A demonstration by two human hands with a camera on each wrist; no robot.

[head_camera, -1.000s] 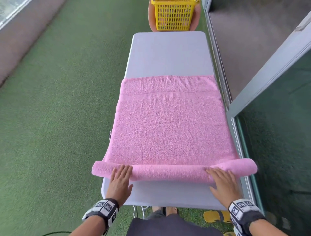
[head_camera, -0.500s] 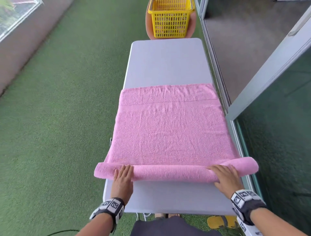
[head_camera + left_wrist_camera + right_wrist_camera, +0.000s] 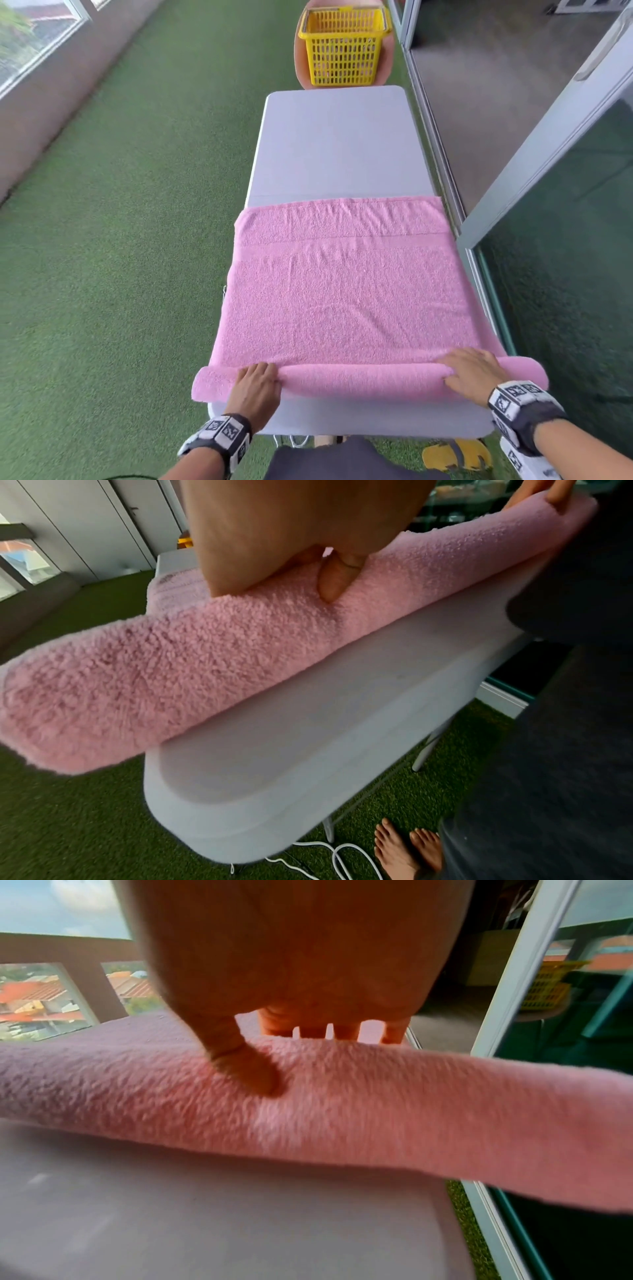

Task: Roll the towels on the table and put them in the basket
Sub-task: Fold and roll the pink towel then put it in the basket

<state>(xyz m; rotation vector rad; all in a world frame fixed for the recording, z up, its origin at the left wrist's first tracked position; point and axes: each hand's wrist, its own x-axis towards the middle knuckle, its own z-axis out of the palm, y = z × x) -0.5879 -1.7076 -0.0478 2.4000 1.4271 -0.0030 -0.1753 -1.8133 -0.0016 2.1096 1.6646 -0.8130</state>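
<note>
A pink towel lies flat across the near half of the grey table. Its near end is wound into a roll that overhangs both table sides. My left hand grips the roll near its left end, fingers over the top and thumb pressed into the near side. My right hand holds the roll near its right end the same way, its thumb dug into the pile. A yellow basket stands beyond the table's far end.
The basket sits on a pinkish round seat. A sliding glass door and its frame run close along the table's right side. Green turf covers the floor to the left. Yellow slippers and a white cable lie by my bare feet.
Both hands have moved forward from the roll's near side to over its top, and the roll has turned a little further away from me. The head view has tilted up.
</note>
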